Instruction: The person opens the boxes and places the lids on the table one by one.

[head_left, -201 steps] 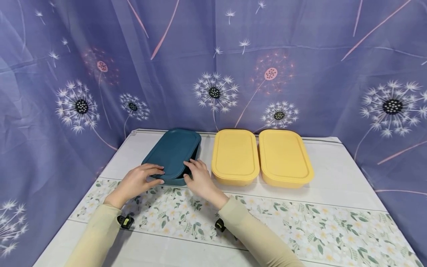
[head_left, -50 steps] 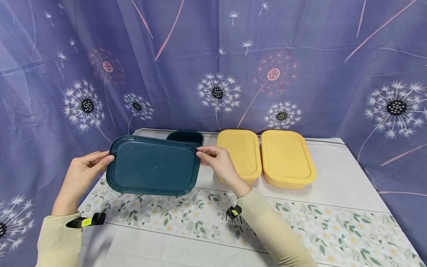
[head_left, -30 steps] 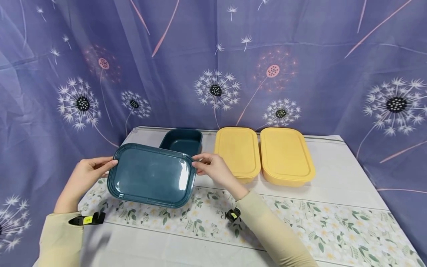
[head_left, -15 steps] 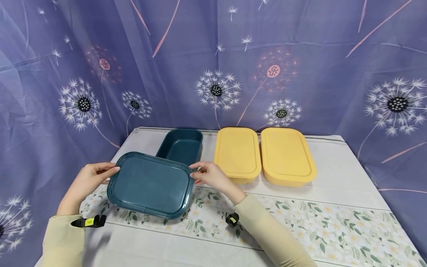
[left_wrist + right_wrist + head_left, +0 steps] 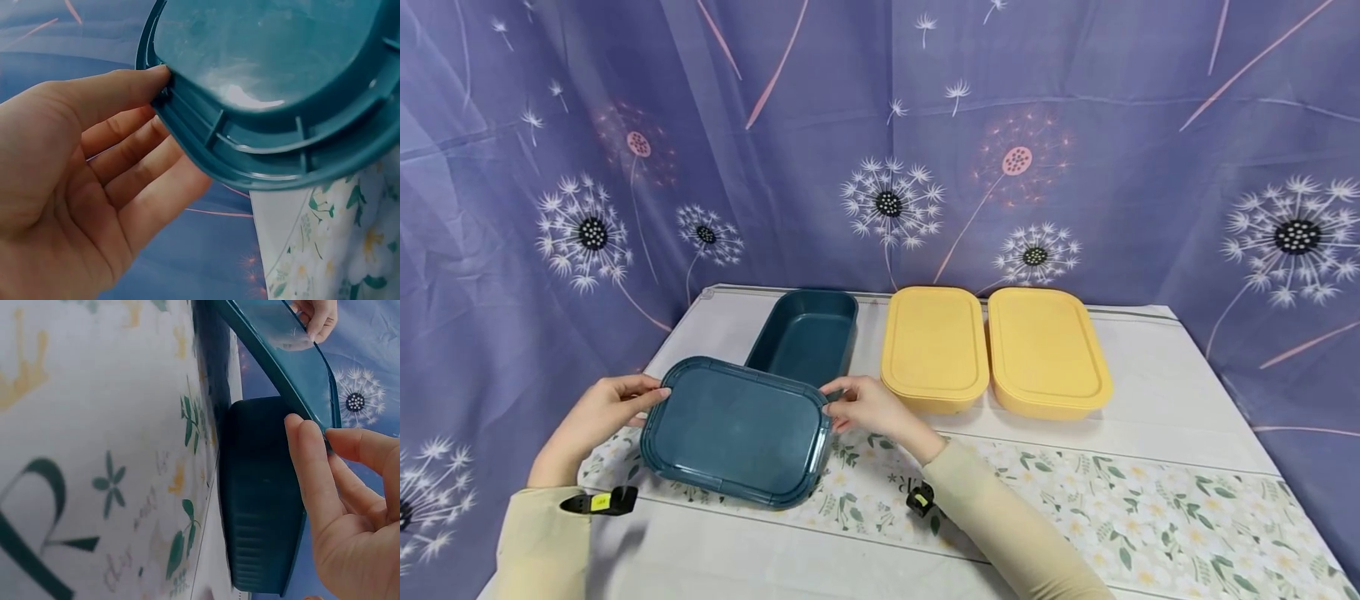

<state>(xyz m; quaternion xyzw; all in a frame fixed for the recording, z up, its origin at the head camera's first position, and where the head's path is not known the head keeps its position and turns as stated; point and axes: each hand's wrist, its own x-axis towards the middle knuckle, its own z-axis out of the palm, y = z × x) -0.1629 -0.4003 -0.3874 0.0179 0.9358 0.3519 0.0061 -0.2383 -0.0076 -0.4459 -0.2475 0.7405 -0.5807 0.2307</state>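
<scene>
A dark teal lid (image 5: pixel 737 433), its ribbed underside facing up toward me, is held by both hands in front of its box. My left hand (image 5: pixel 606 417) pinches the lid's left end, thumb on the underside rim and fingers beneath, as the left wrist view shows close up. At the opposite end my right hand (image 5: pixel 876 411) pinches the far right corner between thumb and fingers. Behind the lid stands the uncovered teal box (image 5: pixel 808 337), with nothing seen inside; its near end is hidden by the lid. In the right wrist view the box's side (image 5: pixel 262 506) is close to the right fingers.
Two yellow lidded boxes (image 5: pixel 935 343) (image 5: pixel 1048 350) stand side by side right of the teal box. A white cloth with a floral band (image 5: pixel 1075 500) covers the table. A purple dandelion curtain (image 5: pixel 790 150) hangs behind and at both sides.
The lid came off the teal box and was turned underside toward me. Over the last second both hands lowered it toward the table and tilted it flatter, showing more of the box.
</scene>
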